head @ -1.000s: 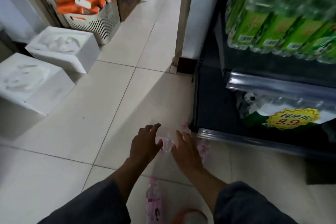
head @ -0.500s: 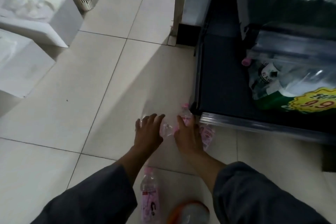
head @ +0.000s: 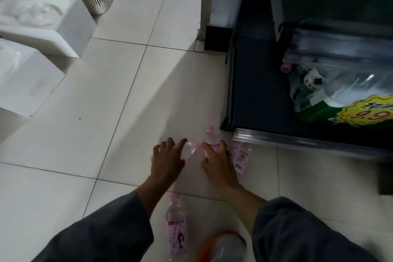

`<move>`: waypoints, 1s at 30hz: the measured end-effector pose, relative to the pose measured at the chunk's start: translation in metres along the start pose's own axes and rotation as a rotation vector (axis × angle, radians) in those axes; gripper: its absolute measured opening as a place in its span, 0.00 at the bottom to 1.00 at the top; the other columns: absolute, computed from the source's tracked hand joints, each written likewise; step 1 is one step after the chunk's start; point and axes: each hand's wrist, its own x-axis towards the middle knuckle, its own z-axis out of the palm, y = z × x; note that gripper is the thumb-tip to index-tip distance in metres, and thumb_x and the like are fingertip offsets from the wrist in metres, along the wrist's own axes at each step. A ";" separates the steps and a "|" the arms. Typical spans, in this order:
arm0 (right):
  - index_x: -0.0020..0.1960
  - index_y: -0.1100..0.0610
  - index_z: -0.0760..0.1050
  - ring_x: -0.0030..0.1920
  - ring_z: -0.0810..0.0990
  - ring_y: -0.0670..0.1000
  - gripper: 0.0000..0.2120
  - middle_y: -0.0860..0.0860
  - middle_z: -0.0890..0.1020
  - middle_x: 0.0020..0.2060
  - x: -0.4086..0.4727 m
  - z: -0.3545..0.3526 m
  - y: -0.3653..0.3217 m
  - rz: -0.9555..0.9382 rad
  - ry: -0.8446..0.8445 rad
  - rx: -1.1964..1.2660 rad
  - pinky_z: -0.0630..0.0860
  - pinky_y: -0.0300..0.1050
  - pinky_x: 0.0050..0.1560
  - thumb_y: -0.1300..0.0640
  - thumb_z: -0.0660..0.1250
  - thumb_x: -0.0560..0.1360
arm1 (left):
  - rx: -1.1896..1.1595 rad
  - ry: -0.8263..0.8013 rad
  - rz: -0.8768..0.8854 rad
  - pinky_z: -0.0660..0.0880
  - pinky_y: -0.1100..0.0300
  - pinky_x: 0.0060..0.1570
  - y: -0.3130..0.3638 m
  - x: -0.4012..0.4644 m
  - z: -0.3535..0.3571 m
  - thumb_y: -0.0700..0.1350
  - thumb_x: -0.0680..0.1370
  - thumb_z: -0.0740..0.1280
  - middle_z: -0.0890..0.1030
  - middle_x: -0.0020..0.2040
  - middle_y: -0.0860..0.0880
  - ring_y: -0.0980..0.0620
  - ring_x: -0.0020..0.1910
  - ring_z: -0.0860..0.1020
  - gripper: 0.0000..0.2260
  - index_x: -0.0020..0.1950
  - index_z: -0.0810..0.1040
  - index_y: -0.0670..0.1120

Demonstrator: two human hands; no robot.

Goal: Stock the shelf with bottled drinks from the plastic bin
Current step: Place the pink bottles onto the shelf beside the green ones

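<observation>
Your way onto the shelf [head: 255, 91] is open at its left; a water pack [head: 331, 91] blocks the right.

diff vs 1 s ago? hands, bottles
The camera tilted down. The left hand closed onto a clear pink-capped bottle; the right hand curled round a second pink-capped bottle. Unchanged: the pink-labelled bottle lying on the tiled floor and the dark bottom shelf.
</observation>
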 end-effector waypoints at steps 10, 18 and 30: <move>0.68 0.43 0.70 0.64 0.75 0.54 0.22 0.54 0.63 0.73 -0.054 -0.029 -0.036 -0.233 0.133 0.033 0.80 0.42 0.57 0.54 0.69 0.76 | -0.281 0.175 -0.129 0.69 0.63 0.35 -0.006 -0.038 -0.075 0.55 0.70 0.77 0.76 0.54 0.49 0.53 0.41 0.76 0.30 0.67 0.68 0.53; 0.71 0.44 0.69 0.66 0.72 0.49 0.23 0.50 0.61 0.72 -0.096 -0.098 -0.070 -0.320 0.309 0.067 0.70 0.28 0.58 0.52 0.70 0.78 | -0.345 0.286 -0.015 0.81 0.56 0.43 0.038 -0.060 -0.153 0.64 0.69 0.75 0.79 0.55 0.52 0.54 0.44 0.80 0.32 0.67 0.69 0.54; 0.67 0.46 0.72 0.63 0.75 0.52 0.18 0.53 0.62 0.71 -0.153 -0.212 -0.106 -0.356 0.556 0.084 0.71 0.34 0.57 0.50 0.70 0.78 | -0.388 0.406 0.085 0.77 0.53 0.53 0.125 -0.116 -0.280 0.69 0.69 0.72 0.75 0.62 0.51 0.49 0.55 0.80 0.35 0.68 0.68 0.53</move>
